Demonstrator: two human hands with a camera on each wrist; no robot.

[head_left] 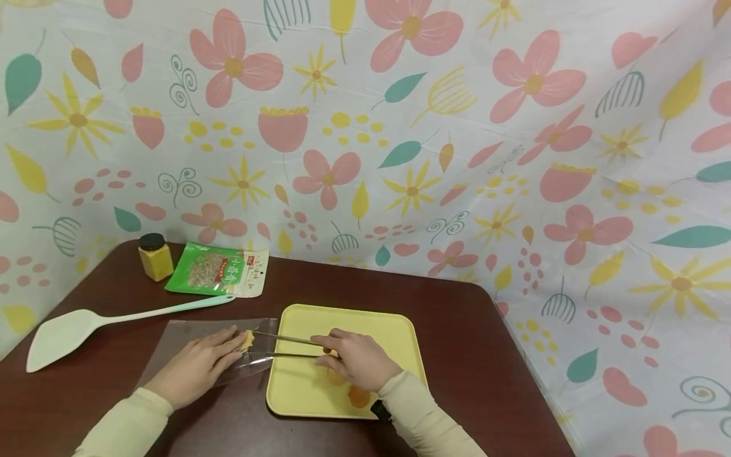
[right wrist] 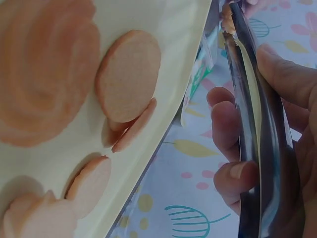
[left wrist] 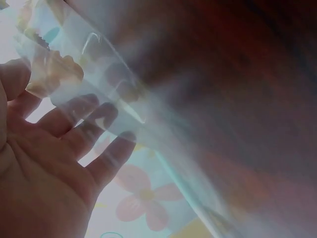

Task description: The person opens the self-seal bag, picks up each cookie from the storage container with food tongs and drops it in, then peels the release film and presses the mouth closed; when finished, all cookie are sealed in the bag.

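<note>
— Where do we find the yellowish food piece (head_left: 248,341)?
— Between the tips of the metal tongs (right wrist: 275,148), at the clear bag (head_left: 185,334); we see it through film from the left wrist. Whether it lies fully inside, we can't tell.
— And what grips the tongs?
— Our right hand (head_left: 360,358), thumb along one arm, fingers curled round the other.
— The left hand (head_left: 196,368)?
— It touches the bag just beside the piece. We see several fingers stretched out, but can't tell whether thumb and forefinger pinch the film.
— What lies under the right hand?
— The pale yellow tray (head_left: 305,387), with several orange-pink slices (right wrist: 131,74) on it, some leaning or overlapping.
— And farther out?
— Beyond the bag, a white spatula (head_left: 65,338) with a pale green handle end, then a green-and-white packet (head_left: 216,270) next to a yellow jar (head_left: 156,259) with a black lid. All of it sits on our dark brown table (head_left: 457,355), before a flower-printed cloth (head_left: 400,158).
</note>
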